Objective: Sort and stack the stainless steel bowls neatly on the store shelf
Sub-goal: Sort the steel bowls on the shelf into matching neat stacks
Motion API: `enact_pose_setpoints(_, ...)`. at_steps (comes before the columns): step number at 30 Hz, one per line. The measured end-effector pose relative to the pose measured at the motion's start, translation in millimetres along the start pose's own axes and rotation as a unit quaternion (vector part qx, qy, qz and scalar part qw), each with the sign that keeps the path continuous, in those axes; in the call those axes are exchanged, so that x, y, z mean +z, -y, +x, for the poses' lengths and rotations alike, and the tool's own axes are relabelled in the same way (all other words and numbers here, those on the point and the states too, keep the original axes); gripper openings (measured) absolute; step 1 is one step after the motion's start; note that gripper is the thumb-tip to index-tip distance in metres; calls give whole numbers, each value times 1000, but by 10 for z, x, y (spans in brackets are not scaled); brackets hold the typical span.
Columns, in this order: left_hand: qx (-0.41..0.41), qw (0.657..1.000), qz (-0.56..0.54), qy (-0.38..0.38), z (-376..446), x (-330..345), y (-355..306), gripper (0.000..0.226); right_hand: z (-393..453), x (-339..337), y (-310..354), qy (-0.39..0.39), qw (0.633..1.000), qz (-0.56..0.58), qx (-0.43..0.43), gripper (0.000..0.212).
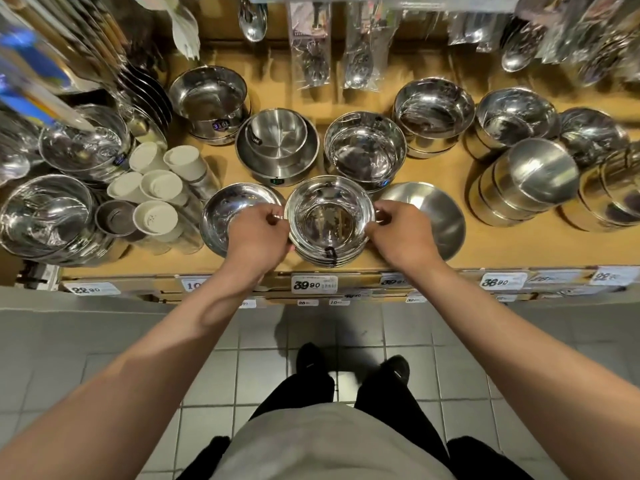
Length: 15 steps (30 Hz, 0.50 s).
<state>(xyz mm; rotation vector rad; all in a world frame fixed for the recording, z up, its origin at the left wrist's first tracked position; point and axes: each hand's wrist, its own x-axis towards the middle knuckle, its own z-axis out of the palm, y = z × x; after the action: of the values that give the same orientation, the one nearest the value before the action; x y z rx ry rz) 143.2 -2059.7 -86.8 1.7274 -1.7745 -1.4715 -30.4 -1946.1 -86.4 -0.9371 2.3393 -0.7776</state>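
Gripping a short stack of shiny bowls (329,220) at the front edge of the wooden shelf (346,64), both hands on it. Left hand (258,233) on the stack's left rim, fingers curled, thumb and fingertips pinching the top bowl's edge. Right hand (398,233) mirrored on the right rim, same pinch, fingers curled around the edge. Stack sitting upright, centred over the 39.90 price tag (314,284), several nested bowls visible below the top rim, dark label at its near side.

Just left of the stack: a shallow polished bowl (225,216), partly under the left hand. Just right: a matte brushed bowl (429,216), partly behind the right hand. Behind the stack: a wide brushed bowl with a smaller bowl nested inside (277,143), and a deep polished bowl stack (365,150) beside it. Further back: a straight-walled pot-shaped bowl (209,98) left, a rounded bowl stack (434,109) right. Far right: tilted stacks of brushed bowls (526,181) leaning toward the shelf front. Left side: cluster of white-lidded cups (156,188), more polished bowls (45,216) beyond. Packaged spoons and ladles (308,46) hanging above the back. Grey tiled floor (104,341) below.
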Motion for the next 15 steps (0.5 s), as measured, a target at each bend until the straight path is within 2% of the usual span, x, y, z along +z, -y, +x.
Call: enact_pose_setpoints(15,9,999,-28,-22,-31,76,70,15,34,0,-118,3,998,-18,-53,19)
